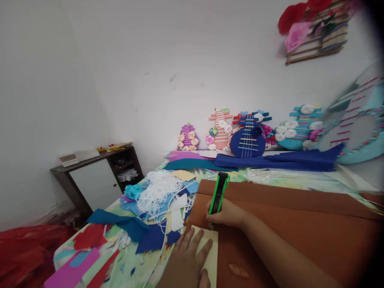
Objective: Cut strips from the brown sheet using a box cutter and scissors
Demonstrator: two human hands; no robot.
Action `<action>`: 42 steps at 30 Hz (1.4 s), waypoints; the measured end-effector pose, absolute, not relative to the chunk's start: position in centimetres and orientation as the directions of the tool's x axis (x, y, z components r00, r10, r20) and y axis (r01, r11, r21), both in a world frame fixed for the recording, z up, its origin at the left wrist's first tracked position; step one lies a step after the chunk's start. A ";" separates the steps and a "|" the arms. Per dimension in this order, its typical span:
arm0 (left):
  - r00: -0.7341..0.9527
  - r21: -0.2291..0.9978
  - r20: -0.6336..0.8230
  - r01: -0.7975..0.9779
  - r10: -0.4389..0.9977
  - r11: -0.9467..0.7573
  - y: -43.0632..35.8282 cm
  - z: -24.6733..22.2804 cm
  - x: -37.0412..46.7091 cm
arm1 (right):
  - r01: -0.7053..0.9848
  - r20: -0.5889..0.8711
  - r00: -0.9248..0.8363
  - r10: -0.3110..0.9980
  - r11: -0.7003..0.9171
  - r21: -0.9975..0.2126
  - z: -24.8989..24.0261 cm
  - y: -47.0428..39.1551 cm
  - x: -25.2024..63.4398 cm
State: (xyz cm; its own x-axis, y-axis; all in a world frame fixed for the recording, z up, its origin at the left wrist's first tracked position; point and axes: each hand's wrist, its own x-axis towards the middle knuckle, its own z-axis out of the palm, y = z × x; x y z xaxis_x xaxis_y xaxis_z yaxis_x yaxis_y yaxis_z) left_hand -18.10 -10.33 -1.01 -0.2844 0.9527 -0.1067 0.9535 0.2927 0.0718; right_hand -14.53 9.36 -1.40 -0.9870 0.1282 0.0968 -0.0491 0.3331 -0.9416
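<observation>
My right hand (226, 214) is wrapped round a green and black utility knife (219, 192), held upright with its lower end near the top right corner of a pale yellow card (212, 256). Whether the blade touches anything is hard to see. Fingers spread, my left hand (189, 260) lies flat on the card and covers its left part. Under the card is a large brown sheet (288, 228) with a crease along its far side and a worn patch near the front.
Left of the sheet lie a heap of white string (159, 192), blue felt pieces (120, 224) and coloured scraps. Several lute-shaped crafts, one dark blue (247, 140), lean against the wall. A low cabinet (93, 180) stands at the left, near red cloth (33, 252).
</observation>
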 end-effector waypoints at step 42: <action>-0.115 0.074 -0.105 0.990 0.988 0.123 -10.4 1.6 -16.5 | -0.141 0.266 -0.954 0.140 0.574 -0.807 -2.3 8.6 -11.3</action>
State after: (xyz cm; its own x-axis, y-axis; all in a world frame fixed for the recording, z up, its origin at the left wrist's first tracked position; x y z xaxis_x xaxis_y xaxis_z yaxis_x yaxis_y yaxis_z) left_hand -16.49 -10.38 1.58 -0.1152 0.9878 -0.1046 0.9896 0.1232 0.0737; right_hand -11.32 8.62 -2.34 -0.9538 0.1399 0.2659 -0.1407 0.5741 -0.8066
